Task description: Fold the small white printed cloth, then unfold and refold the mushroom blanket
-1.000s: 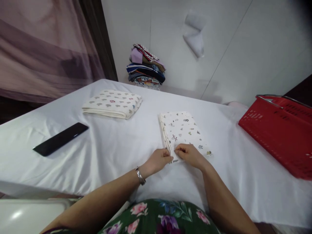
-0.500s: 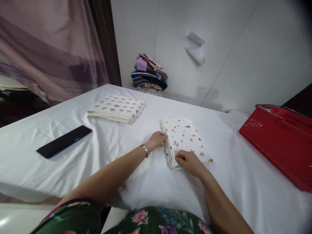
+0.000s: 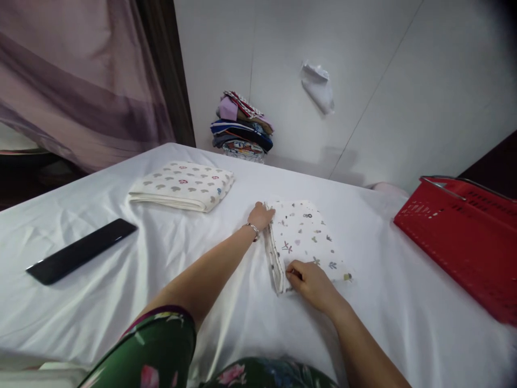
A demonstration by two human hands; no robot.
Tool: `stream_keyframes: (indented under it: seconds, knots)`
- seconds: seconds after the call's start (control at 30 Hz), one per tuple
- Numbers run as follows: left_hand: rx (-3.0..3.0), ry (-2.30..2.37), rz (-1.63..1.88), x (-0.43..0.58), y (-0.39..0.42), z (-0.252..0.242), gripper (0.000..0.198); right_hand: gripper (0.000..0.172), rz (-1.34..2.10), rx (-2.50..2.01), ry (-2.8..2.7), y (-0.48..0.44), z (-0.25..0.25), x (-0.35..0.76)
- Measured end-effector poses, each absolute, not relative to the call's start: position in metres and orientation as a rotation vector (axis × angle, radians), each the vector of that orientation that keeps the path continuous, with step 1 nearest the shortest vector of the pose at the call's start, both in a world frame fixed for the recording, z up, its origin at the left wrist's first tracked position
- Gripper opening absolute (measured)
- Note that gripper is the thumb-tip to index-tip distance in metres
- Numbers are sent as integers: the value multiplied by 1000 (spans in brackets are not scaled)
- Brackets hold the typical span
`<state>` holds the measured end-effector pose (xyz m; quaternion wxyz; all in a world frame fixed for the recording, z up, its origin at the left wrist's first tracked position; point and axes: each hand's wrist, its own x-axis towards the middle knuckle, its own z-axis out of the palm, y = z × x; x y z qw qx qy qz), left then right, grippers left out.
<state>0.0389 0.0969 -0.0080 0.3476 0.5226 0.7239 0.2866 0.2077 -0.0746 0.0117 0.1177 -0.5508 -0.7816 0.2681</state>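
Presently, left hand (image 3: 260, 216) is touching the upper left corner of a patterned folded cloth (image 3: 302, 229), right of frame centre, and right hand (image 3: 310, 281) is resting curled on its lower left; cannot tell whether either is pinching fabric. Outward, mushroom-print cloth (image 3: 181, 186) is lying left of centre, red basket (image 3: 464, 242) standing far right.

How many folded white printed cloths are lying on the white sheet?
2. The small-motif cloth is at the left hand and right hand; the mushroom-like-print cloth lies farther left, near the black object. The red basket could hide others.
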Motion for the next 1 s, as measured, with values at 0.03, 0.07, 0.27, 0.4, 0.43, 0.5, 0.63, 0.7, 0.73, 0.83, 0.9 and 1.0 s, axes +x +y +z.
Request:
stream_keyframes:
  seconds: [0.03, 0.07, 0.27, 0.4, 0.43, 0.5, 0.63, 0.7, 0.73, 0.83, 0.9, 1.0]
  knots:
    - [1379, 1880, 751, 39, 97, -8, 62, 12, 777, -1613, -2291, -75, 12, 207]
    - [1407, 1883, 755, 38, 98, -8, 62, 12, 769, -1616, -2293, -75, 12, 207]
    - [1506, 1919, 699, 32, 102, -10, 62, 12, 745, -1652, -2303, -75, 16, 204]
    - [1583, 1933, 712, 33, 103, -4, 66, 12, 748, -1681, -2328, -76, 17, 202]
    - [1658, 1944, 758, 34, 102, -2, 64, 12, 742, -1687, -2332, -76, 17, 202]
    - [1905, 1920, 886, 38, 99, -1, 59, 12, 735, -1693, -2333, -77, 17, 201]
    - [2364, 1603, 776, 41, 99, -11, 52, 13, 731, -1703, -2339, -77, 16, 201]
    - [2336, 1555, 593, 39, 103, -19, 50, 13, 715, -1699, -2340, -76, 15, 201]
    - [2296, 1564, 540, 38, 105, -22, 49, 13, 707, -1693, -2340, -76, 15, 201]
    - [2234, 1577, 514, 34, 110, -29, 51, 13, 682, -1676, -2346, -75, 15, 201]
    - [2209, 1570, 509, 34, 110, -28, 52, 13, 672, -1677, -2355, -75, 15, 201]
    - [2167, 1550, 471, 35, 112, -20, 53, 15, 652, -1686, -2352, -76, 15, 201]
